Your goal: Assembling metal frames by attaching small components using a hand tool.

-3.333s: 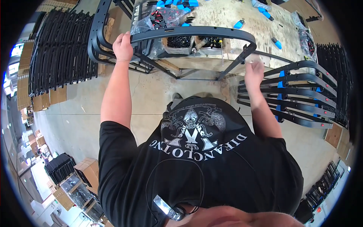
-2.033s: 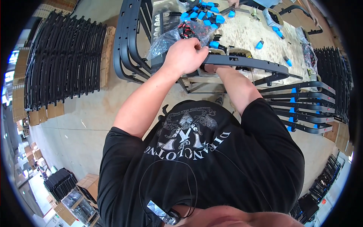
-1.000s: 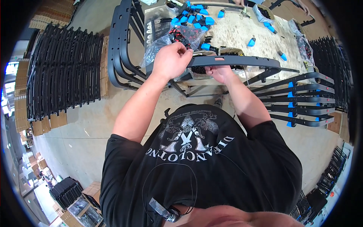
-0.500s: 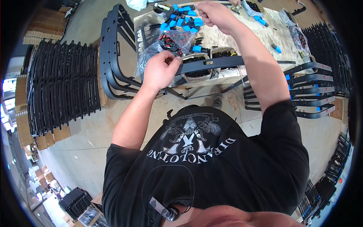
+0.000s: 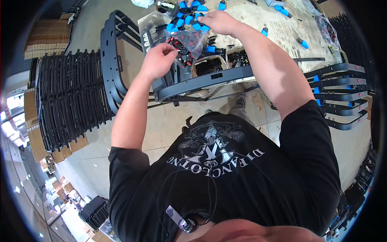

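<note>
My left hand [image 5: 159, 60] is pinched on a small light part beside a clear plastic bag of red and black pieces [image 5: 186, 42]. My right hand [image 5: 219, 22] reaches further out over a cluster of blue plastic caps [image 5: 189, 20] on the wooden tabletop [image 5: 282, 32], fingers curled down on them; what it grips is hidden. A long dark grey curved frame bar [image 5: 209, 80] lies along the table's near edge, just below both hands. Two open boxes of small black parts [image 5: 207, 66] stand behind the bar.
A dark frame [image 5: 111, 56] leans at the table's left end. Stacks of black frames [image 5: 68, 101] stand on the floor to the left, cardboard boxes [image 5: 44, 38] behind them. More grey bars with blue caps [image 5: 342, 88] are racked at the right.
Both hands have left the grey bar. The left has moved to the bag of red and black pieces, the right has reached out to the blue caps. My view has shifted closer over the table.
</note>
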